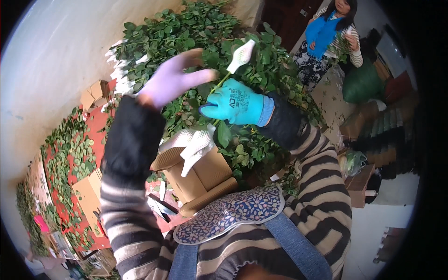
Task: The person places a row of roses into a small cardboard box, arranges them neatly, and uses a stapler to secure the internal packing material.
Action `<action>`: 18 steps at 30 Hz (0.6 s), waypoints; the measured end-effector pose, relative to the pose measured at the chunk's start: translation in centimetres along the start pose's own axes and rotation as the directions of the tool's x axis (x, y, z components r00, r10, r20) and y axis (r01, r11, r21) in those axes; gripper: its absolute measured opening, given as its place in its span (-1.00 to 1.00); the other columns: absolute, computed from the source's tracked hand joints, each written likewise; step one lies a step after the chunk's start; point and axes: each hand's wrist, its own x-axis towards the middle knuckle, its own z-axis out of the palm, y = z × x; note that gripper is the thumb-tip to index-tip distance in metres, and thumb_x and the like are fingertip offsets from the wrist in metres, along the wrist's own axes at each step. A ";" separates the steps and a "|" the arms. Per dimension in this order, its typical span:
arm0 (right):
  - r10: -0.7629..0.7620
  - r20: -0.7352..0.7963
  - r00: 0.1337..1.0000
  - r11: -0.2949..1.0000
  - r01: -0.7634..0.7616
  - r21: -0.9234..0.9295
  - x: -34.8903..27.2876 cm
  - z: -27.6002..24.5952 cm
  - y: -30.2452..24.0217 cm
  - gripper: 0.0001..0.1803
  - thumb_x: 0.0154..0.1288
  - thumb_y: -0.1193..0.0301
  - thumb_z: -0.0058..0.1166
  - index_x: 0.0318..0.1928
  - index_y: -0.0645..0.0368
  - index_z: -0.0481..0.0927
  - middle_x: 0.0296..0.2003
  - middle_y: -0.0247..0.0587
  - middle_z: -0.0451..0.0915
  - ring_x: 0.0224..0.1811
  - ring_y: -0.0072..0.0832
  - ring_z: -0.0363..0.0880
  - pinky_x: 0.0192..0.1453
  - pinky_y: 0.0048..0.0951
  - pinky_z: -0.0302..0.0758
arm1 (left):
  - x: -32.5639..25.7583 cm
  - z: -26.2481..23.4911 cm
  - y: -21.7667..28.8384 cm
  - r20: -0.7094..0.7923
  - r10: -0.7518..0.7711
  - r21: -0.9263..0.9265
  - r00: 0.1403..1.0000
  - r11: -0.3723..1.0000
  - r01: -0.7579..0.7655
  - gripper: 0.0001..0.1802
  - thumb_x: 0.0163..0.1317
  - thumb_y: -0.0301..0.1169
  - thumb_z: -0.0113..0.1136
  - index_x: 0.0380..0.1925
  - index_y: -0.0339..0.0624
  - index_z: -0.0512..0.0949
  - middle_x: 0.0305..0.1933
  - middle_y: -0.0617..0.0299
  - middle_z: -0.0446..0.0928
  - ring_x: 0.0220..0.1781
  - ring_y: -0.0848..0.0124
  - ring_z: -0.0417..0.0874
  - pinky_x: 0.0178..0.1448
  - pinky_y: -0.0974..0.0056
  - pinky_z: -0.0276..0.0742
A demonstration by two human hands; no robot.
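Stem (pixel 223 80): netted bud (pixel 241 56) at 1 o'clock, over the green pile (pixel 196 28)
Right hand (pixel 235 105): blue glove, fist clenched around stem
Left hand (pixel 175 79): purple glove, fingers spread, at 9 o'clock of stem
Box (pixel 200 177): below, at 6 o'clock

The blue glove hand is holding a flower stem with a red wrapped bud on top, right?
Not quite. In the head view, the right hand in the blue glove does grip a flower stem, but the wrapped bud on top is white, not red.
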 end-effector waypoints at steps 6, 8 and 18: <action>-0.052 0.076 0.996 0.999 0.051 0.016 1.0 0.7 0.7 -0.59 0.03 0.35 0.06 -0.01 -0.10 0.57 -0.46 -0.33 0.47 -0.42 -0.29 0.55 -0.34 -0.17 0.45 | 3.9 1.7 0.0 0.146 -0.021 -0.178 0.989 0.983 0.047 -0.55 0.19 -0.33 0.39 0.05 -0.25 0.56 -0.25 0.32 0.61 -0.38 0.58 0.53 -0.27 0.45 0.44; 0.003 0.011 1.000 0.999 -0.004 0.037 -0.2 -0.4 1.8 -0.61 0.05 0.35 0.05 -0.03 -0.12 0.57 -0.45 -0.35 0.48 -0.45 -0.32 0.54 -0.37 -0.23 0.46 | 3.0 -0.7 0.8 -0.047 0.055 -0.211 0.997 0.975 -0.064 -0.68 0.20 -0.36 0.35 -0.05 -0.16 0.59 -0.29 0.40 0.59 -0.43 0.63 0.47 -0.33 0.51 0.36; 0.687 0.032 0.726 0.390 -0.405 0.827 -4.6 1.5 10.2 -0.52 0.00 0.44 0.37 0.00 0.22 0.58 -0.05 -0.05 0.63 -0.08 -0.20 0.64 0.01 -0.22 0.59 | -5.2 -5.8 -10.0 -0.644 0.054 -0.341 0.763 0.872 -0.350 -0.64 0.28 -0.52 0.21 0.09 -0.24 0.48 -0.15 0.31 0.56 -0.16 0.50 0.56 -0.03 0.36 0.52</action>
